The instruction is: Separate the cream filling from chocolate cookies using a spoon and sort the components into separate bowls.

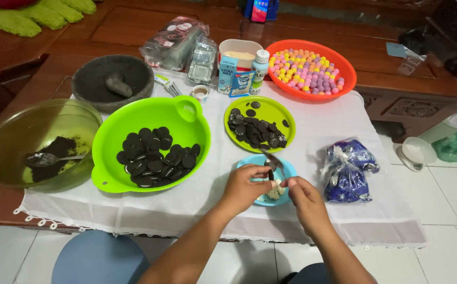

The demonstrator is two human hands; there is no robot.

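My left hand (243,187) pinches a dark round cookie half (270,173) over a small blue bowl (285,169) that holds white cream (274,191). My right hand (303,199) grips a metal knife (271,158) whose blade rests against the cookie. Just beyond the bowl stands a small green plate (268,106) with several dark cookie halves (254,129). To the left sits a large green basin (185,111) with several whole black sandwich cookies (155,155).
A glass bowl (7,138) with dark crumbs and a spoon (47,158) stands far left, a stone mortar (114,80) behind it. An orange bowl (339,58) of coloured balls, milk cartons (234,77) and a blue wrapper pile (347,169) are right. A blue stool (95,257) is below.
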